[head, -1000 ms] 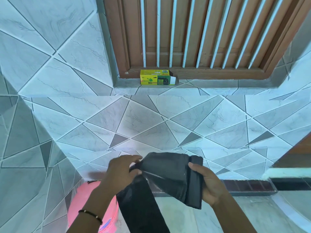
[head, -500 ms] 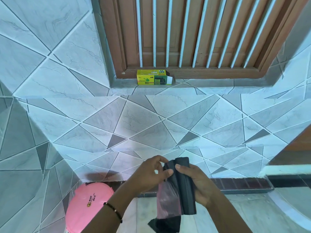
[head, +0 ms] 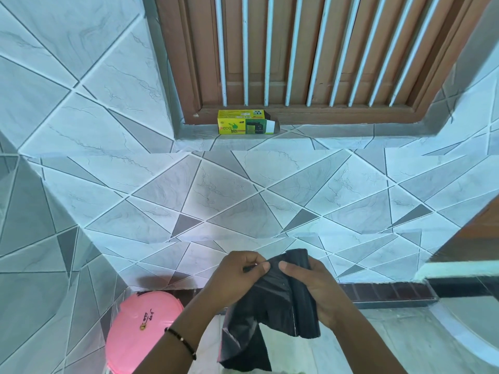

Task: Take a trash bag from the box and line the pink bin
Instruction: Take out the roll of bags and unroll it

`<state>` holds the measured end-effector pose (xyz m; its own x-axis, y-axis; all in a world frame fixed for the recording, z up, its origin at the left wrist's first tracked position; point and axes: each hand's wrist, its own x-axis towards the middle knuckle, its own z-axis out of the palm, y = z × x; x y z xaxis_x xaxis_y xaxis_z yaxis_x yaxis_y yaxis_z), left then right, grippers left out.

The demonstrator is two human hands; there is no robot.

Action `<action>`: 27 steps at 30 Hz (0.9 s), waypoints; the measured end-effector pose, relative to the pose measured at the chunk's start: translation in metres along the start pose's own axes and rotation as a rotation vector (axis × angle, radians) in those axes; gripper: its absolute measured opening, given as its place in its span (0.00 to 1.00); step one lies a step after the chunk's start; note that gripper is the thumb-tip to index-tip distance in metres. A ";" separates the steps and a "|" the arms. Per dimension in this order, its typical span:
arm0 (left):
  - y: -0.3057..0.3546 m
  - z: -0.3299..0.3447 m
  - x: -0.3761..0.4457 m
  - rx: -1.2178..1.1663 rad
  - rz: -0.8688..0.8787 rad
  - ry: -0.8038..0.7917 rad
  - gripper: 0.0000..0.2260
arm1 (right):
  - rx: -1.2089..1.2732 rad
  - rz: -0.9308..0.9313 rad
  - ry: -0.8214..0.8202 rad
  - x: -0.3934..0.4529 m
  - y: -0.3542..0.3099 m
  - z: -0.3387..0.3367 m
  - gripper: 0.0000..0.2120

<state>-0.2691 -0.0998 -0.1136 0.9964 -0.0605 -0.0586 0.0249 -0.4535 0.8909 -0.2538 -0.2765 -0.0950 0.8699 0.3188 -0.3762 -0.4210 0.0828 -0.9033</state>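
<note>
A black trash bag (head: 272, 306) hangs crumpled and partly folded between both hands at the bottom centre. My left hand (head: 237, 276) pinches its upper edge with thumb and fingers. My right hand (head: 316, 290) grips the folded right side, thumb close to the left thumb. The pink bin (head: 140, 330) stands on the floor at the lower left, its lid on, partly behind my left forearm. The yellow-green trash bag box (head: 244, 122) lies on the window sill, its right end flap open.
A tiled wall (head: 243, 198) fills the middle of the view. Above it is a brown wooden window frame (head: 310, 114) with white bars. A dark tile strip (head: 388, 291) runs along the floor edge. A pale curved ledge (head: 459, 273) sits at the right.
Both hands have come together on the bag's top edge, which was spread wide a second ago. The bag's lower part now hangs lower left. The view tilted slightly.
</note>
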 end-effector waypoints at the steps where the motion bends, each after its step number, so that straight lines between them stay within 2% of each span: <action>1: 0.001 0.000 -0.001 -0.025 -0.008 0.023 0.08 | -0.009 -0.005 0.011 -0.001 0.000 0.001 0.11; 7: 0.004 -0.003 -0.005 -0.024 -0.023 0.045 0.11 | -0.090 -0.070 0.032 -0.001 -0.001 0.004 0.07; 11: 0.005 -0.006 -0.005 0.037 -0.029 0.201 0.10 | -0.013 -0.082 0.077 -0.003 0.000 0.014 0.04; 19: 0.010 0.001 -0.008 -0.160 -0.111 0.323 0.08 | 0.144 -0.072 0.082 -0.003 -0.002 0.025 0.04; 27: 0.012 0.000 -0.005 -0.217 -0.135 0.373 0.08 | 0.113 -0.156 0.140 0.002 0.001 0.031 0.05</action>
<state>-0.2734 -0.1050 -0.1029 0.9430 0.3289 -0.0499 0.1332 -0.2359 0.9626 -0.2611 -0.2461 -0.0904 0.9505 0.1603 -0.2662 -0.2981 0.2284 -0.9268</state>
